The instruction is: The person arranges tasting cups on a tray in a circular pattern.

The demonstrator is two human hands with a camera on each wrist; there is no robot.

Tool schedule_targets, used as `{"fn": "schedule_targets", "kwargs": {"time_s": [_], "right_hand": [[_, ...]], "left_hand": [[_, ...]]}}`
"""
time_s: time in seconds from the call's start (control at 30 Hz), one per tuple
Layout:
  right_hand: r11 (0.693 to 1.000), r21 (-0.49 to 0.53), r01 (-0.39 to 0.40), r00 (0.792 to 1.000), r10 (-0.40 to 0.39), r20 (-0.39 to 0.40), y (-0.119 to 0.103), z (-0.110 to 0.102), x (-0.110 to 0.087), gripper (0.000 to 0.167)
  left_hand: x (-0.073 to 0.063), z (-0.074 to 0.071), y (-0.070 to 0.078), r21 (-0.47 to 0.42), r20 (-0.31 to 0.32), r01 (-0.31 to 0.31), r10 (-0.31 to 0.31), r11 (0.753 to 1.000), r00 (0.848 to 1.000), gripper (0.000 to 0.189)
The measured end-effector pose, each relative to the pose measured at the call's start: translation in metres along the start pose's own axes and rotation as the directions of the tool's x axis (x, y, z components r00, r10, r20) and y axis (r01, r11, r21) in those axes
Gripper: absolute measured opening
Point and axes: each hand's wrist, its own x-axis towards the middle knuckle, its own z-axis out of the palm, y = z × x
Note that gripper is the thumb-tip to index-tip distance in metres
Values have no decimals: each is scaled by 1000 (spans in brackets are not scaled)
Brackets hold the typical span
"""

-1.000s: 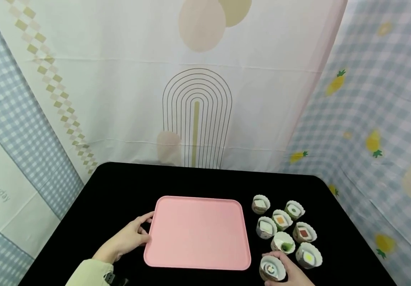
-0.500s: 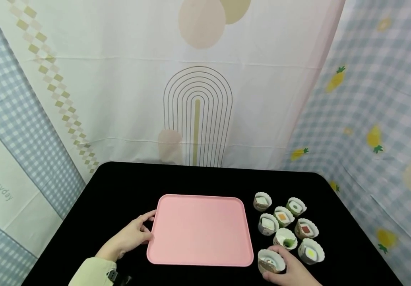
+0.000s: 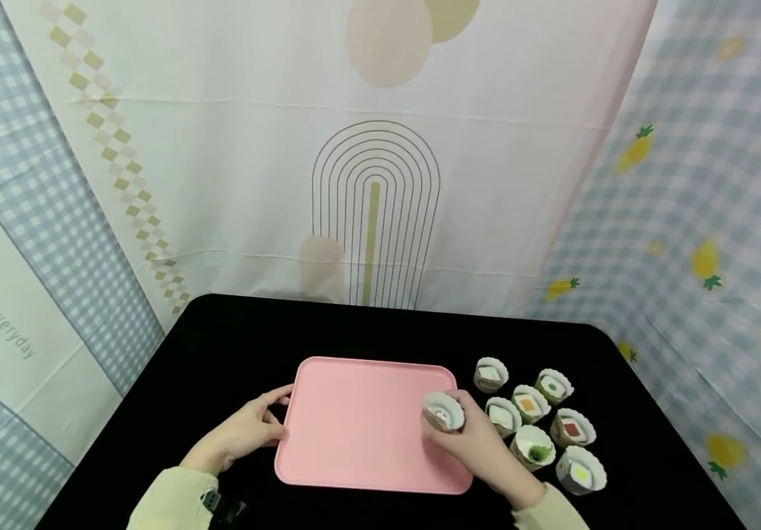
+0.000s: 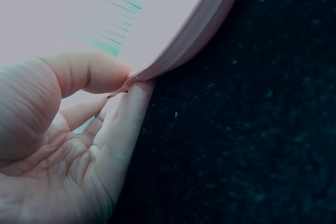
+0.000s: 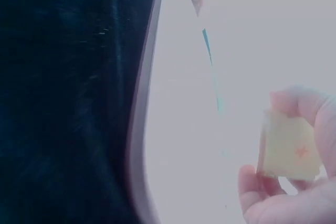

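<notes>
Paper cup [image 3: 444,412] with a small printed card inside, lifted from the near end of the cluster at the right, now rides above the right-hand part of the pink tray [image 3: 354,427], held in the curled fingers of the right hand [image 3: 476,445]. A second ago that cup stood on the black table [image 3: 235,346], nearest the person, with the right hand only closing round it; its place in the group is now vacant and seven cups [image 3: 539,419] remain in a loose double row just right of the tray. Judging by this, the cup is being carried across to the tray and has not yet been set down.

At the tray's left edge the left hand [image 3: 248,434] has kept its place, thumb on the rim and fingers under it, pinching the edge, as the left wrist view makes plain [image 4: 131,82].

Whether the cup's base touches the tray or hangs clear cannot be told from the head view. The right wrist view is washed out: only a pale yellowish cup wall [image 5: 287,148] between fingertips [image 5: 252,179], and the tray's rim [image 5: 144,103] against the dark cloth. Card pictures are too small to read, and both forearms are cut off by the frame's near edge.
</notes>
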Motion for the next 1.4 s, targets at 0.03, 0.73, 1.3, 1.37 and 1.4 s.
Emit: {"fn": "schedule_targets", "kwargs": {"time_s": [0.03,0.73,1.3,1.37,1.4], "right_hand": [[1000,-1,9,1000,-9,-5,0,6,7,53],[995,-37,-88,992,91,92,2,62,83,74],[982,37,-187,975,181,125,5,66,90,55],[981,27,-193,976,190,103,3,69,91,52],[981,20,-195,977,192,92,2,69,91,50]], "left_hand": [[0,0,-1,-2,1,1,-1,1000,1000,80],[2,1,-2,-9,26,4,-4,1000,1000,79],[-4,-4,-2,-21,26,9,-8,1000,1000,78],[-3,-4,-2,-23,27,9,-8,1000,1000,78],[-3,-3,-2,-27,26,8,-7,1000,1000,77]]}}
